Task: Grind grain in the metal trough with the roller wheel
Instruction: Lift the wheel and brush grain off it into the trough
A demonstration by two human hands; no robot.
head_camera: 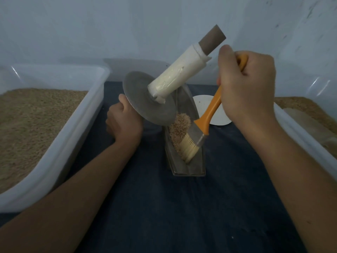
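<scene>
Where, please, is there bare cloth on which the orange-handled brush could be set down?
The widest bare patch of dark blue cloth lies in front of the metal trough, between the forearms. A narrower strip runs between the trough and the left clear plastic bin. Behind it is crowded: roller wheel, white disc.

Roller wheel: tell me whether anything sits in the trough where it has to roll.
Yes. The brush, held by the right hand, has its bristles down in the metal trough against the grain. The roller wheel is tilted beside it, its hidden far side towards the left hand.
</scene>
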